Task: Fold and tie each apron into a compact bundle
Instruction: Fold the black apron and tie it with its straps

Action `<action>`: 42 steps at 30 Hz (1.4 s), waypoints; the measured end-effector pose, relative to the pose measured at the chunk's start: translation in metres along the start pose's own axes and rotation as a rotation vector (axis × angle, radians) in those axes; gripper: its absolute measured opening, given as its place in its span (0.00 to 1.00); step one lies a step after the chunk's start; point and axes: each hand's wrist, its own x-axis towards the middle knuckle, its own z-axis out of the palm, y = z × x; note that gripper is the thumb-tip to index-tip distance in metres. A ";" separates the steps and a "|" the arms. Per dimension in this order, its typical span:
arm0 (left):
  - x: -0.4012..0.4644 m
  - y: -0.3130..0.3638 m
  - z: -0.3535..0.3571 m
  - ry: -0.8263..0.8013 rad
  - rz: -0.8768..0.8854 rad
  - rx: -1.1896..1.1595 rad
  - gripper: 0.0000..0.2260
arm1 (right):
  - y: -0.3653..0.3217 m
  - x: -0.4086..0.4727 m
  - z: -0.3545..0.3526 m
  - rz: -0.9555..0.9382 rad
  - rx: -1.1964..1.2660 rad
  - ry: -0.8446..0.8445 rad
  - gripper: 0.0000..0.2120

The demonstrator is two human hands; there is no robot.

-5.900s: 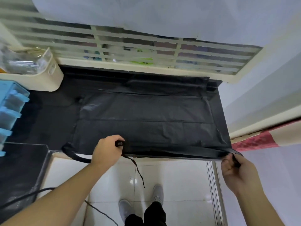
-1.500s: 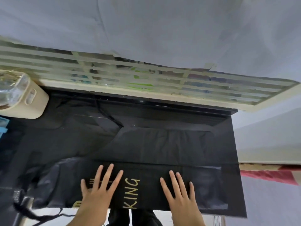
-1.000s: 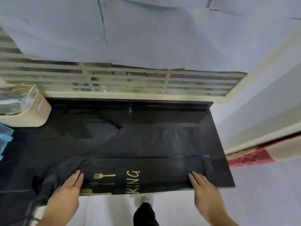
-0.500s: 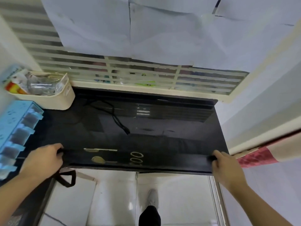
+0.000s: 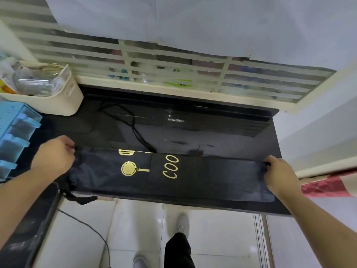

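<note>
On the counter (image 5: 222, 132), one folded apron (image 5: 202, 176); seemingly pinched by two hands.

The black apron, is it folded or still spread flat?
Folded. The apron lies as one long narrow band on the counter, with the left hand and right hand holding its ends.

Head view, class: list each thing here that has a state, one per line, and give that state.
apron: folded into a long band, flat on the counter, gold print facing up
left hand: grips the band's left end
right hand: grips the band's right end
apron strap: loose, untied, hanging off the counter edge
cream basket: upright, filled
</note>
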 end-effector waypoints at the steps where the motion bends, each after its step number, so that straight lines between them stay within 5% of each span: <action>1: -0.001 -0.001 0.002 0.052 0.004 -0.005 0.09 | -0.004 -0.005 0.002 -0.020 -0.054 0.081 0.14; 4: -0.020 0.016 0.013 0.118 0.193 -0.002 0.14 | -0.032 -0.035 0.017 -0.245 -0.153 0.164 0.24; 8: -0.063 0.036 0.055 -0.205 0.380 -0.052 0.12 | -0.077 -0.084 0.057 -0.429 -0.135 -0.195 0.31; 10: -0.078 0.026 0.075 -0.364 0.250 -0.020 0.12 | -0.075 -0.094 0.074 -0.380 -0.229 -0.287 0.33; 15: -0.087 -0.025 0.067 -0.252 -0.148 -0.022 0.12 | -0.065 -0.097 0.080 -0.350 -0.197 -0.263 0.33; 21: -0.068 -0.073 0.026 -0.165 -0.472 -0.088 0.42 | -0.073 -0.095 0.074 -0.315 -0.150 -0.316 0.32; 26: -0.071 -0.051 0.011 -0.048 -0.154 0.009 0.31 | -0.083 -0.099 0.074 -0.273 -0.107 -0.311 0.33; 29: -0.079 0.000 0.015 -0.166 0.084 0.041 0.25 | -0.087 -0.097 0.071 -0.246 -0.079 -0.331 0.34; 32: -0.088 0.062 0.028 -0.325 0.179 -0.249 0.12 | -0.089 -0.095 0.069 -0.227 -0.062 -0.342 0.34; 35: -0.083 0.119 0.049 -0.345 0.078 -0.554 0.04 | -0.090 -0.094 0.071 -0.220 -0.054 -0.350 0.35; 42: -0.049 0.205 0.090 -0.591 -0.433 -1.037 0.09 | -0.090 -0.088 0.081 -0.208 -0.032 -0.359 0.34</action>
